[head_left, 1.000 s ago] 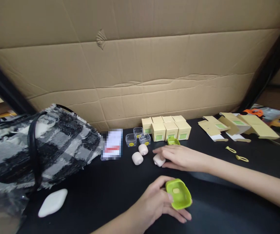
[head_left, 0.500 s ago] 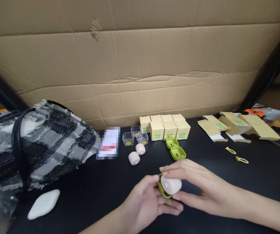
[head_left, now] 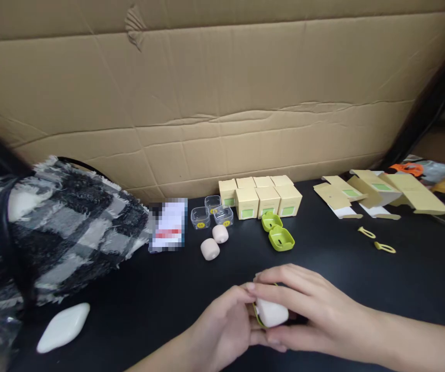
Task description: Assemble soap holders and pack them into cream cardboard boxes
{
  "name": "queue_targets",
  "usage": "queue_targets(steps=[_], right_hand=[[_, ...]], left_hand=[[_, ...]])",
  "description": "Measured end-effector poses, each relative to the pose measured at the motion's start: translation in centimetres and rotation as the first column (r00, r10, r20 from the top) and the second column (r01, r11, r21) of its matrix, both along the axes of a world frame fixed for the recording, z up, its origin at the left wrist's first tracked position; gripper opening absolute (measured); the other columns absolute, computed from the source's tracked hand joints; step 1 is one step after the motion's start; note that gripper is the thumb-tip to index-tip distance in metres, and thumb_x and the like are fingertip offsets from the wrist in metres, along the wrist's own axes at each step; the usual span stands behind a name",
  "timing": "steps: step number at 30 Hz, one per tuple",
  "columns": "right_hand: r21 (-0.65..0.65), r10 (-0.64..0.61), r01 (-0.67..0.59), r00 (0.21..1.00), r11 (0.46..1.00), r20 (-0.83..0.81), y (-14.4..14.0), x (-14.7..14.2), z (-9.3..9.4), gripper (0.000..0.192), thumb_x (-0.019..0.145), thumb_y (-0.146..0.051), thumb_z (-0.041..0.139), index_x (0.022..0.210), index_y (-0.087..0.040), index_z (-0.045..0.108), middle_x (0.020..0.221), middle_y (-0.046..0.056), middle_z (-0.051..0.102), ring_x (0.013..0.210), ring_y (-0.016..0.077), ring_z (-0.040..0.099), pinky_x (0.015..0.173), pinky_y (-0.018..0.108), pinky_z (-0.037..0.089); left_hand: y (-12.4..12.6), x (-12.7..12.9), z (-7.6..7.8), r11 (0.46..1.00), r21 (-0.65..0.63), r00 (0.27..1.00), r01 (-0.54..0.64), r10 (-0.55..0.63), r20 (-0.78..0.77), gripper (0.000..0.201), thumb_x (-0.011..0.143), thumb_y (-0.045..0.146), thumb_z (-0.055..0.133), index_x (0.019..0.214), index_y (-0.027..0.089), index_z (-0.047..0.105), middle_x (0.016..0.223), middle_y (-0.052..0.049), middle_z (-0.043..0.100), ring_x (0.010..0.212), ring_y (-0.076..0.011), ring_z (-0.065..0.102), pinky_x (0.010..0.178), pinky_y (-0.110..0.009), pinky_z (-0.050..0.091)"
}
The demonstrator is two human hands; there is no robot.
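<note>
My left hand (head_left: 224, 328) is closed round a green case cover (head_left: 258, 318), which shows only as a thin rim. A white rounded earbud case (head_left: 273, 313) sits against the cover's opening, partly inside it. Fingers and thumb of my right hand (head_left: 319, 310) grip the white case from above and below. Beyond the hands, another green cover (head_left: 282, 239) lies unfolded on the black table. Two pale rounded cases (head_left: 210, 249) rest side by side to the left of it.
Several cream boxes (head_left: 247, 203) and clear plastic containers (head_left: 200, 217) stand near the cardboard wall (head_left: 222, 77). Flattened cartons (head_left: 381, 190) and two yellow loops (head_left: 385, 248) lie right. At left are a checked bag (head_left: 79, 227) and a white diamond-shaped object (head_left: 63, 328).
Both hands have drawn closer together and slightly lower in view. My right fingers now cover more of the white case, which is tilted more. The view has shifted slightly.
</note>
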State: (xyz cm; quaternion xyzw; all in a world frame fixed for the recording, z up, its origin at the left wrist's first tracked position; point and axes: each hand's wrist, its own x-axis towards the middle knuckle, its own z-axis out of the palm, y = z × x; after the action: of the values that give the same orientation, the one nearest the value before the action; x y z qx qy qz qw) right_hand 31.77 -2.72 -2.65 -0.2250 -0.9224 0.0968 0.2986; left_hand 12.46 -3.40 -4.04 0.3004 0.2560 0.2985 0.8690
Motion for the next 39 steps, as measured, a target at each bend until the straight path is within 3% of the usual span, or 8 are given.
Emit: queue_targets(steps=[3, 6, 10, 16, 22, 29, 34, 39], right_hand=[[0.076, 0.014, -0.015, 1.0, 0.997, 0.009, 0.1, 0.3, 0.3, 0.037, 0.098, -0.036, 0.049, 0.13, -0.017, 0.047, 0.114, 0.012, 0.067, 0.105, 0.0189, 0.063, 0.087, 0.029, 0.051], [0.047, 0.0, 0.0, 1.0, 0.999, -0.01, -0.1, 0.4, 0.4, 0.035, 0.097, -0.029, 0.052, 0.13, -0.018, 0.046, 0.112, 0.011, 0.067, 0.1, 0.0179, 0.065, 0.081, 0.028, 0.053], [-0.055, -0.053, 0.048, 0.994, 0.997, -0.092, -0.5, -0.4, 0.2, 0.04, 0.083, -0.014, 0.061, 0.12, -0.024, 0.053, 0.103, 0.006, 0.067, 0.088, 0.0167, 0.065, 0.066, 0.024, 0.052], [-0.249, -0.193, 0.148, 0.967, 0.957, -0.167, -0.5, -1.7, 0.0, 0.042, 0.062, -0.008, 0.06, 0.102, -0.022, 0.057, 0.087, 0.001, 0.066, 0.074, 0.0163, 0.062, 0.062, 0.026, 0.049], [-0.311, -0.157, 0.11, 0.979, 0.944, -0.132, -0.4, -1.7, 0.2, 0.037, 0.066, -0.006, 0.059, 0.099, -0.023, 0.06, 0.092, 0.002, 0.065, 0.081, 0.0172, 0.061, 0.07, 0.028, 0.048], [-0.394, -0.173, 0.112, 0.977, 0.912, -0.123, -0.3, -1.6, 0.5, 0.031, 0.07, -0.007, 0.06, 0.098, -0.021, 0.06, 0.094, 0.002, 0.064, 0.082, 0.0164, 0.06, 0.069, 0.027, 0.048], [-0.476, -0.16, 0.083, 0.979, 0.876, -0.123, -0.2, -1.2, 0.6, 0.027, 0.073, -0.011, 0.062, 0.098, -0.02, 0.063, 0.095, 0.003, 0.063, 0.083, 0.0167, 0.061, 0.07, 0.027, 0.049], [-0.423, -0.198, 0.122, 0.97, 0.898, -0.142, -0.4, -1.6, 0.1, 0.032, 0.062, -0.008, 0.064, 0.093, -0.018, 0.064, 0.09, 0.004, 0.061, 0.079, 0.018, 0.059, 0.067, 0.029, 0.05]], left_hand=[[-0.1, 0.1, 0.2, 0.999, -0.008, 0.999, 0.035, -0.035, -0.041, 0.044, 0.078, 0.044, 0.059, 0.1, 0.007, 0.07, 0.078, -0.012, 0.072, 0.072, -0.021, 0.067, 0.075, -0.034, 0.048], [-0.2, 0.2, 0.6, 0.999, -0.017, 0.995, 0.044, -0.046, -0.093, 0.05, 0.075, 0.051, 0.062, 0.094, 0.005, 0.07, 0.073, -0.011, 0.07, 0.07, -0.0203, 0.066, 0.074, -0.033, 0.048], [-0.3, 0.6, 1.3, 0.999, -0.018, 0.988, -0.039, 0.036, -0.148, 0.035, 0.072, 0.039, 0.068, 0.091, 0.009, 0.069, 0.081, -0.009, 0.07, 0.07, -0.0162, 0.062, 0.071, -0.029, 0.048], [-0.1, 0.6, 0.9, 0.993, -0.09, 0.993, -0.081, 0.073, -0.093, 0.016, 0.069, 0.023, 0.059, 0.081, 0.014, 0.064, 0.072, -0.004, 0.068, 0.065, -0.0162, 0.059, 0.07, -0.03, 0.046], [0.1, 0.3, 0.7, 0.99, -0.126, 0.998, -0.057, 0.051, -0.048, 0.016, 0.072, 0.018, 0.048, 0.078, 0.013, 0.062, 0.071, -0.005, 0.066, 0.068, -0.016, 0.058, 0.071, -0.029, 0.045], [0.1, 0.4, 0.7, 0.989, -0.136, 0.998, -0.062, 0.058, -0.03, 0.017, 0.073, 0.018, 0.049, 0.078, 0.011, 0.063, 0.069, -0.004, 0.064, 0.065, -0.0141, 0.058, 0.065, -0.027, 0.046], [-0.1, 0.4, 0.8, 0.99, -0.126, 0.997, -0.07, 0.064, -0.048, 0.015, 0.074, 0.02, 0.052, 0.079, 0.011, 0.063, 0.076, -0.007, 0.068, 0.072, -0.0158, 0.062, 0.076, -0.03, 0.048], [-0.2, 0.7, 0.5, 0.993, -0.096, 0.993, -0.069, 0.06, -0.098, 0.016, 0.067, 0.023, 0.057, 0.073, 0.01, 0.064, 0.064, -0.006, 0.066, 0.06, -0.0144, 0.058, 0.057, -0.025, 0.046]])
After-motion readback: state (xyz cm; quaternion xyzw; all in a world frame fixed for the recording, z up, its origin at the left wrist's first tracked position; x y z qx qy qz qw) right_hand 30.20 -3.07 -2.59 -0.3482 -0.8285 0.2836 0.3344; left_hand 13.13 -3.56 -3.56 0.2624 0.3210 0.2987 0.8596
